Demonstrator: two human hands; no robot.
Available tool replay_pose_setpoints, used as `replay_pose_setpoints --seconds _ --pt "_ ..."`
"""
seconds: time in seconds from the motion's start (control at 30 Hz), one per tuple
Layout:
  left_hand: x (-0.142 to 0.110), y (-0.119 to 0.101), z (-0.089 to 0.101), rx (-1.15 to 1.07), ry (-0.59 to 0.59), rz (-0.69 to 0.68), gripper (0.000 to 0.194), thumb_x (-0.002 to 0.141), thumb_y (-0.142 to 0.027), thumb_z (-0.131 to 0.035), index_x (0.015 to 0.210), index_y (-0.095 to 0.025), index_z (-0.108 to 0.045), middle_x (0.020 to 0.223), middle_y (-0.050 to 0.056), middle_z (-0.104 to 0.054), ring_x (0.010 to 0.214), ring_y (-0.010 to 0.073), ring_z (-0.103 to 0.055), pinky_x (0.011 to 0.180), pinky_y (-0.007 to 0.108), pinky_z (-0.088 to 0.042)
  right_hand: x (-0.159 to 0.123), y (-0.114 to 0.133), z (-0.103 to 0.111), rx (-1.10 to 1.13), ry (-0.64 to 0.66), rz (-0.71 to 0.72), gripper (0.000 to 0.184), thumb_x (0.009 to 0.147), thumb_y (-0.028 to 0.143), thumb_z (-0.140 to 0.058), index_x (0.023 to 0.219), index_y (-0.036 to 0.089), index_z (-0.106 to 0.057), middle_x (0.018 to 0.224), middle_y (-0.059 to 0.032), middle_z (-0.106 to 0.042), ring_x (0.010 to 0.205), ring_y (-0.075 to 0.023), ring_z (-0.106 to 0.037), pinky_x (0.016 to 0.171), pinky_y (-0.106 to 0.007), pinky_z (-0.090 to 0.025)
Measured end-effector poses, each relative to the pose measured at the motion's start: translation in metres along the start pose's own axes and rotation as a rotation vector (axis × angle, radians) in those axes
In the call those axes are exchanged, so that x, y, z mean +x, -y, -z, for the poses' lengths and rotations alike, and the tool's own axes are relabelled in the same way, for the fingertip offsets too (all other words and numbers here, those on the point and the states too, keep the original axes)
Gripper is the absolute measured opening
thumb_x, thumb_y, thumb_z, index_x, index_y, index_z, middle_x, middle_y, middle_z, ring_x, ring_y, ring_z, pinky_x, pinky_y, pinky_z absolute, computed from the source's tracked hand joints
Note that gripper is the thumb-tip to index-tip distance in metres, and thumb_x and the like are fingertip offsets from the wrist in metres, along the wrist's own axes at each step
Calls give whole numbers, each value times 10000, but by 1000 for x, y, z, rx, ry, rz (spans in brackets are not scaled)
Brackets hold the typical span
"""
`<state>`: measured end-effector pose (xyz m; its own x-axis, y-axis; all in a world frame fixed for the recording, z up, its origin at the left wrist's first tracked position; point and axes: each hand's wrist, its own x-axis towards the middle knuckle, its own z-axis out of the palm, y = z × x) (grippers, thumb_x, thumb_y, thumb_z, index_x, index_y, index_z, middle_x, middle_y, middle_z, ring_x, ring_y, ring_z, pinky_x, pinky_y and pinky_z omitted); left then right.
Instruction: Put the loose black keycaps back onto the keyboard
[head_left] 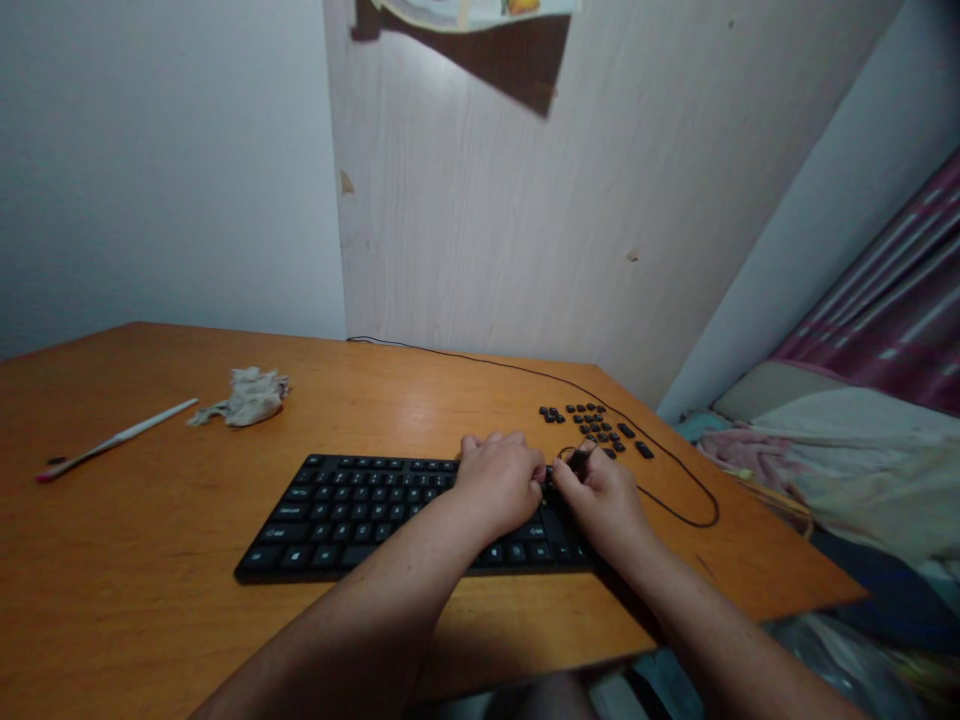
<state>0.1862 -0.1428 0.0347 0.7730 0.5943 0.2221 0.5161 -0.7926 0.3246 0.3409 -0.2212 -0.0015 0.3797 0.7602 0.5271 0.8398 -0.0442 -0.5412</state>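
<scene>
- Bare forearms (397, 580) are angled toward the keyboard (360, 500); left hand (504, 482) held over it, fingers bent, any hold hidden.
- At its right end, a small dark piece (578, 460) is pinched by the right hand (606, 498).
- Windows logo (295, 556) seen on one key.
- Wooden table (135, 610) is backed by pale walls (480, 230); loose keys (595, 428) are scattered beyond the keyboard.

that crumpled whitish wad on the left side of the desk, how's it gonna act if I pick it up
The crumpled wad will probably be floppy, since it lies in loose, soft-looking folds. It's likely light, as it looks thin and bunched. Its ragged edges suggest it might tear or shed bits.
</scene>
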Motion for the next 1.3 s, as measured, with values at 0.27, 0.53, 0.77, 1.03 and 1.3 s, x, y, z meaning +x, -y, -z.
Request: replay_pose_setpoints --seconds 0.27,0.53,0.77,1.03,1.3 --pt "0 -4 5 -27 22 26 185 838 -253 -529 838 -264 -713 992 60 -633 1000 291 -557 873 515 -375 -3 -1 2 2 -44 60 178 854 316 -575 720 223 -506 608 24 -563 567 -167 -553 569 -281 -362" --pt "1 -2 4 -46 7 23 177 818 -246 -542 826 -270 -718 977 57 -641 984 289 -559 868 522 -373 -1 -5 0 51 -55 20 172 838 312 -581 711 224 -506 613 28 -547 573 -162 -544 574 -279 -371" --pt "0 -1 3 -45 8 19 187 823 -253 -540 839 -278 -725 997 57 -646 986 281 -556 872 513 -375 -2 -3 2 44 -46 32 153 834 301 -576 719 219 -518 632 20 -566 594 -166 -560 585 -281 -377" --pt "1 -3 6 -34 47 41 204 835 -244 -530 872 -289 -725 1033 54 -641 1030 292 -554 885 530 -378 0 -7 0 105 -51 -9 175 832 319 -577 701 219 -517 636 17 -557 599 -166 -549 601 -288 -396" --pt "1 -2 5 -45 24 37 194 837 -259 -539 867 -288 -729 1021 48 -651 1011 270 -550 897 504 -370 -4 -6 2 43 -43 45 162 842 321 -588 732 212 -540 648 11 -587 616 -168 -565 596 -282 -391"
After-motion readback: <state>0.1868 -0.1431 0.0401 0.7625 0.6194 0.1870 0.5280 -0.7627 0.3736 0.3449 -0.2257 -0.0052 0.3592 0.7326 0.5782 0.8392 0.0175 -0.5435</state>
